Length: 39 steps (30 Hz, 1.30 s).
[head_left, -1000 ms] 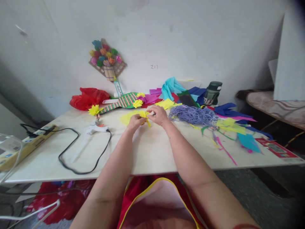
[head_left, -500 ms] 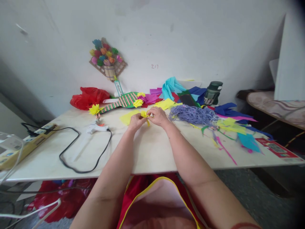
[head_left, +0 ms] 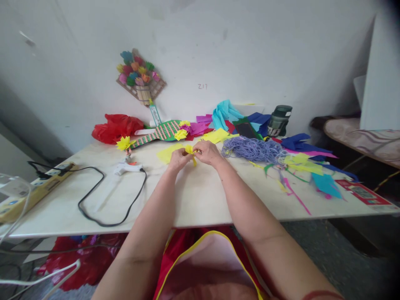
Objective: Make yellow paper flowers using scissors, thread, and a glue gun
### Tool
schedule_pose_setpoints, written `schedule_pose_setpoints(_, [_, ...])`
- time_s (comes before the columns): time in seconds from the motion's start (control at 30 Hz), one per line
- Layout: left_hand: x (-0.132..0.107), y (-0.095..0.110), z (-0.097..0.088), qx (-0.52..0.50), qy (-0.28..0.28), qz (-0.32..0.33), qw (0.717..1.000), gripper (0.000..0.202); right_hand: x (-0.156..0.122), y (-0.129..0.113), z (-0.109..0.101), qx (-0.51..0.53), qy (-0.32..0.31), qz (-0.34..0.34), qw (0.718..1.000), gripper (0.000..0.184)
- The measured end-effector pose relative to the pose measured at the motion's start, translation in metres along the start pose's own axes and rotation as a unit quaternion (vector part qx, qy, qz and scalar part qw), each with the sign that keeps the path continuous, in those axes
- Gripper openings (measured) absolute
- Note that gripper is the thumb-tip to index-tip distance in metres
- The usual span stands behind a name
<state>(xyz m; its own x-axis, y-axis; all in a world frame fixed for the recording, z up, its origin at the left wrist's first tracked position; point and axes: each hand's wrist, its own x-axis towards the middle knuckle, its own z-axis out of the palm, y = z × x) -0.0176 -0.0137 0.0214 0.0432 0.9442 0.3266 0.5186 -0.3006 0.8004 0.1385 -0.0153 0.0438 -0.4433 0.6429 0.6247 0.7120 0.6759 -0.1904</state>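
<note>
Over the middle of the white table (head_left: 203, 196), my left hand (head_left: 180, 159) and my right hand (head_left: 206, 152) meet, fingers pinched on a small piece of yellow crepe paper (head_left: 189, 148). It is gathered between the fingertips, with a strip hanging below; part of it is hidden by the fingers. A flat sheet of yellow paper (head_left: 165, 154) lies just left of my left hand. Behind the hands rests a green instrument-shaped craft piece (head_left: 168, 131) with pale strips, yellow paper flowers and a magenta one.
A white glue gun (head_left: 128, 167) with a black cord lies left, near a yellow power strip (head_left: 40, 191). To the right are a purple yarn bundle (head_left: 253, 149), coloured paper scraps and a dark green bottle (head_left: 279, 121). Red plastic (head_left: 117, 127) sits at the back left.
Both hands stay in nearly the same place, still pinching the yellow crepe paper; only the camera view has shifted slightly.
</note>
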Motion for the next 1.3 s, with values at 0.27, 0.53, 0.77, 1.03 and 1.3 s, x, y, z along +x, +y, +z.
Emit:
schedule_pose_setpoints(0.27, [-0.002,0.004,0.001,-0.008,0.024,0.001,1.0,0.02,0.001,-0.003,0.004,-0.02,0.012,0.057,0.998,0.015])
schedule_pose_setpoints(0.53, [-0.005,0.009,0.008,0.015,0.093,-0.01,0.995,0.019,0.004,-0.017,0.013,-0.095,0.034,0.065,0.993,0.018])
schedule_pose_setpoints(0.77, [-0.005,0.011,0.013,-0.163,0.122,-0.062,0.977,0.019,0.005,-0.014,0.014,0.014,0.099,0.092,0.991,0.017])
schedule_pose_setpoints(1.03, [-0.003,0.006,0.01,-0.461,0.092,-0.148,0.87,0.029,0.006,0.0,0.009,0.251,0.201,0.288,0.902,0.023])
schedule_pose_setpoints(1.3, [-0.003,0.008,0.01,-0.453,0.063,-0.142,0.878,0.022,0.007,-0.008,0.014,0.474,0.07,0.369,0.796,0.025])
